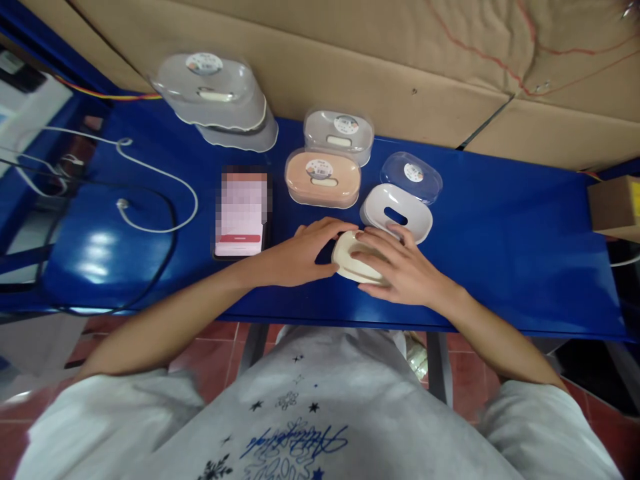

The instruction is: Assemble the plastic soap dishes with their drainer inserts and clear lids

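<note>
Between my two hands, near the table's front edge, is a cream oval plastic piece (349, 259) with a raised rim. My left hand (300, 252) grips its left end, thumb at the near side and fingers at the far side. My right hand (400, 270) is curled over its right part, hiding much of it. Just beyond my right fingers sits a white oval box (424, 215) with a dark blue slot-shaped opening in its top. A clear oval cover (417, 175) with a round sticker lies behind that box, touching or very near it.
A peach oval box (303, 177) and a grey one (364, 143), both with clear covers, stand beyond my hands. More grey boxes (240, 110) are stacked at back left. A phone (241, 213) lies left on the blue table (505, 247), near a white cable (193, 190).
</note>
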Available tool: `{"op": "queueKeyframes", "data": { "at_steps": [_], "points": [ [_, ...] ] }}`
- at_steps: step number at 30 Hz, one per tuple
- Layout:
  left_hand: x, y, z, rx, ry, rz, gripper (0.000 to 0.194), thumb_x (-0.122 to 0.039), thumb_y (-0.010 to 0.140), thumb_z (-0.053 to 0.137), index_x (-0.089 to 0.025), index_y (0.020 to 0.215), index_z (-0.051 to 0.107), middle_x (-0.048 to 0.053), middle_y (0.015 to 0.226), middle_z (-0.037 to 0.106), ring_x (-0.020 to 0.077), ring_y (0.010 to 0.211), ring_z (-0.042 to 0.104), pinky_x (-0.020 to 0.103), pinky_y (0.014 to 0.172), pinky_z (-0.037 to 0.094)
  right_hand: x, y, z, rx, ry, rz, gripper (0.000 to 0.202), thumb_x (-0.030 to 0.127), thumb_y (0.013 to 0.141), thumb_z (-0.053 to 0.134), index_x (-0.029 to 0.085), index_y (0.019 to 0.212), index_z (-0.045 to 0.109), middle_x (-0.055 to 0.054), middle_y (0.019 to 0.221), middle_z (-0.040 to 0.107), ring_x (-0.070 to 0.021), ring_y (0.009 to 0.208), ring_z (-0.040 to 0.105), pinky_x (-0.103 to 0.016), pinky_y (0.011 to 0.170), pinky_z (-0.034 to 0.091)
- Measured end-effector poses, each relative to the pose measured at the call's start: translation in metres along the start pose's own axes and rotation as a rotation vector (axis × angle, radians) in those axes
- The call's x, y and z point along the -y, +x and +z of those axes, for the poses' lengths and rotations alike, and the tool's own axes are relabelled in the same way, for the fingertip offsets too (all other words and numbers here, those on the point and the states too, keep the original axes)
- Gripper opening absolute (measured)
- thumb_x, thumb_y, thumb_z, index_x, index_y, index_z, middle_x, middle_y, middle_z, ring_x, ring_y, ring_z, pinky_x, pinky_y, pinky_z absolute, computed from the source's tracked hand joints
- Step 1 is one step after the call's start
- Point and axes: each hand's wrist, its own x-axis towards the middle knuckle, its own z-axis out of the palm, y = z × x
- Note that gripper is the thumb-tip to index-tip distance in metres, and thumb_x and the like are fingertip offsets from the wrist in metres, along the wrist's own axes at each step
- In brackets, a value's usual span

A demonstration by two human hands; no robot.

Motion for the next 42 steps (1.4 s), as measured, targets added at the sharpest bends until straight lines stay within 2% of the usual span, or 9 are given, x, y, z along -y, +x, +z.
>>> {"op": "queueKeyframes", "data": {
  "at_steps": [5,10,18,22,26,29,32,36,42],
  "points": [
    [-0.002,0.003,0.002,-0.11,-0.135,-0.022,0.063,-0.057,0.103,0.064,-0.021,0.154,0.058,0.015,0.149,0.067,0.0299,0.129,0.067,0.049,0.116,0.051,0.0,0.0,0.003,-0.059,0.021,-0.02,0.031,0.035,0.105,0.071,0.024,0.134,0.074,-0.015,0.153,0.073,-0.038,0.152,0.062,-0.066,0.13,0.033],
    [-0.006,0.003,0.005,-0.127,-0.03,0.005,0.057,-0.053,0.1,0.069,-0.021,0.147,0.066,0.013,0.142,0.068,0.0287,0.121,0.067,0.048,0.113,0.053,0.001,0.0,0.003,-0.023,0.042,0.01,0.034,0.04,0.104,0.074,0.028,0.136,0.074,-0.014,0.15,0.075,-0.0394,0.152,0.061,-0.073,0.133,0.024],
    [-0.006,0.005,0.006,-0.175,-0.135,-0.024,0.059,-0.05,0.102,0.072,-0.02,0.151,0.064,0.012,0.141,0.071,0.026,0.119,0.068,0.043,0.11,0.054,0.003,0.001,0.008,-0.155,0.071,-0.101,0.01,0.034,0.108,0.07,0.027,0.105,0.077,-0.008,0.133,0.08,-0.0317,0.148,0.065,-0.061,0.131,0.03],
    [-0.008,0.008,0.009,-0.075,-0.741,-0.132,0.061,-0.046,0.092,0.086,-0.021,0.145,0.07,0.01,0.141,0.075,0.026,0.124,0.071,0.037,0.106,0.055,0.005,0.0,0.009,-0.231,0.062,-0.074,0.011,0.04,0.107,0.072,0.03,0.108,0.077,-0.005,0.135,0.081,-0.0291,0.143,0.069,-0.057,0.131,0.031],
    [-0.008,0.01,0.013,-0.004,-1.179,-0.338,0.046,-0.029,0.083,0.09,-0.021,0.127,0.081,0.006,0.121,0.082,0.0193,0.105,0.074,0.029,0.091,0.059,-0.005,-0.003,0.001,-0.246,0.158,-0.028,0.035,0.061,0.107,0.067,0.033,0.125,0.077,-0.006,0.138,0.079,-0.0315,0.138,0.071,-0.058,0.127,0.038],
    [-0.008,0.01,0.013,-0.049,-1.209,-0.443,0.037,-0.019,0.077,0.089,-0.021,0.114,0.084,0.002,0.106,0.083,0.0156,0.093,0.073,0.025,0.083,0.059,-0.02,-0.006,-0.01,-0.29,0.2,0.146,0.04,0.054,0.114,0.054,0.031,0.142,0.07,-0.01,0.145,0.076,-0.032,0.139,0.07,-0.056,0.121,0.046],
    [-0.008,0.009,0.012,-0.023,-1.2,-0.489,0.037,-0.02,0.074,0.09,-0.02,0.11,0.086,0.001,0.098,0.083,0.016,0.088,0.073,0.024,0.076,0.059,-0.034,-0.009,-0.019,-0.167,0.116,0.293,0.042,0.047,0.115,0.055,0.027,0.15,0.066,-0.016,0.154,0.071,-0.0354,0.145,0.066,-0.057,0.119,0.049],
    [-0.008,0.008,0.013,0.027,-1.192,-0.5,0.038,-0.029,0.077,0.092,-0.017,0.112,0.086,0.007,0.103,0.086,0.0209,0.092,0.076,0.028,0.077,0.059,-0.04,-0.011,-0.018,-0.048,0.025,0.313,0.059,0.052,0.108,0.067,0.025,0.16,0.058,-0.019,0.164,0.064,-0.042,0.155,0.057,-0.064,0.125,0.044],
    [-0.006,0.01,0.017,0.016,-1.291,-0.501,0.038,-0.035,0.088,0.09,-0.016,0.121,0.083,0.011,0.117,0.086,0.0238,0.105,0.079,0.03,0.086,0.062,-0.043,-0.009,-0.013,-0.139,-0.078,0.322,0.033,0.036,0.113,0.059,0.028,0.144,0.07,-0.011,0.139,0.081,-0.0348,0.135,0.073,-0.058,0.117,0.046]
  ]
}}
